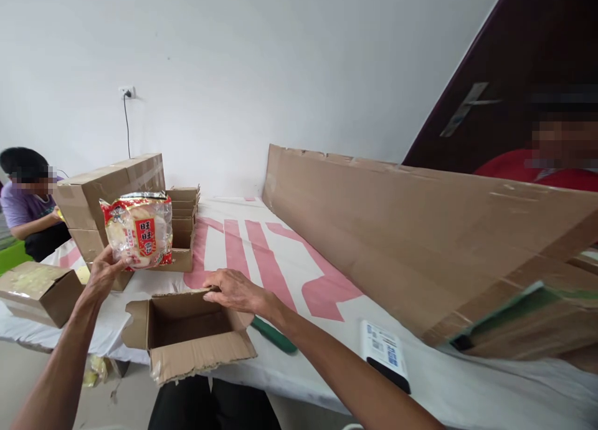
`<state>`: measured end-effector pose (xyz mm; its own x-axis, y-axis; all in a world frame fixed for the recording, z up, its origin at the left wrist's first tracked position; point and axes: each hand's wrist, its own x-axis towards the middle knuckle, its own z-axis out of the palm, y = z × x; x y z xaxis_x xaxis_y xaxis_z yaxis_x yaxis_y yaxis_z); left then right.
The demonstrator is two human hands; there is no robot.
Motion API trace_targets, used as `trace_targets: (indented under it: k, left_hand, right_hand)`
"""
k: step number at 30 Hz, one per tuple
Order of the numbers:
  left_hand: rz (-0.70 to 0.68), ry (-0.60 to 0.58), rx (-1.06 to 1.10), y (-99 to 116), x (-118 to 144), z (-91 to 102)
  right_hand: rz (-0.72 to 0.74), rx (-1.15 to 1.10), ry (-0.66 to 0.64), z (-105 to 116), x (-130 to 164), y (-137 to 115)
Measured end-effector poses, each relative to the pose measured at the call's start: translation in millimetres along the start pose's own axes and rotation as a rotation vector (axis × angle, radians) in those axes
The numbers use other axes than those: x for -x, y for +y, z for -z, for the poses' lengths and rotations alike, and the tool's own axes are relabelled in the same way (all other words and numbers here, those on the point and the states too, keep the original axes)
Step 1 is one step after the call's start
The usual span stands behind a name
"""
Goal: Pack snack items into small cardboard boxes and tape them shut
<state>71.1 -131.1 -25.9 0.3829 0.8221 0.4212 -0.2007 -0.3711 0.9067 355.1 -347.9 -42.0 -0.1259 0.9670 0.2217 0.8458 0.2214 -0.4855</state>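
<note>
In my left hand (103, 273) is a clear and red packet of rice crackers (142, 232), raised above the table and pinched by its lower left corner. Below it, near the table's front edge, stands an open cardboard box (203, 355) with its flaps folded out; the part of its inside that shows holds nothing. My right hand (236, 291) has its fingers closed over the far rim of this box. Beside the box, partly under my right forearm, lies a long dark green object (275, 336) whose kind I cannot make out.
Stacked cartons (112, 187) stand at the left, with open boxes (182, 230) behind the packet. A closed carton (40, 290) sits front left. A tall cardboard panel (411, 243) borders the right, near a white and black item (385, 355). Two people are nearby, left and right.
</note>
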Motion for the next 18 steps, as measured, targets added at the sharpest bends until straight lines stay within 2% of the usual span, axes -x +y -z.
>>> trace_targets:
  k: [4, 8, 12, 15, 18]
  left_hand:
    - [0.057, -0.144, -0.175, -8, 11, 12.4]
    - [0.106, -0.341, -0.393, -11, 5, 19.1]
    - [0.113, -0.512, -0.604, -18, -17, 15.6]
    - [0.055, -0.620, -0.723, -31, -42, 7.7]
    - [-0.011, -0.611, -0.757, -49, -66, -2.1]
  right_hand:
    - [0.031, 0.003, 0.007, 0, 7, 2]
    - [0.042, -0.007, 0.004, -2, 8, 5]
    - [0.047, -0.011, -0.014, -4, 4, 9]
    - [0.048, -0.013, -0.004, -4, 3, 12]
    - [0.053, -0.031, -0.001, -5, 3, 14]
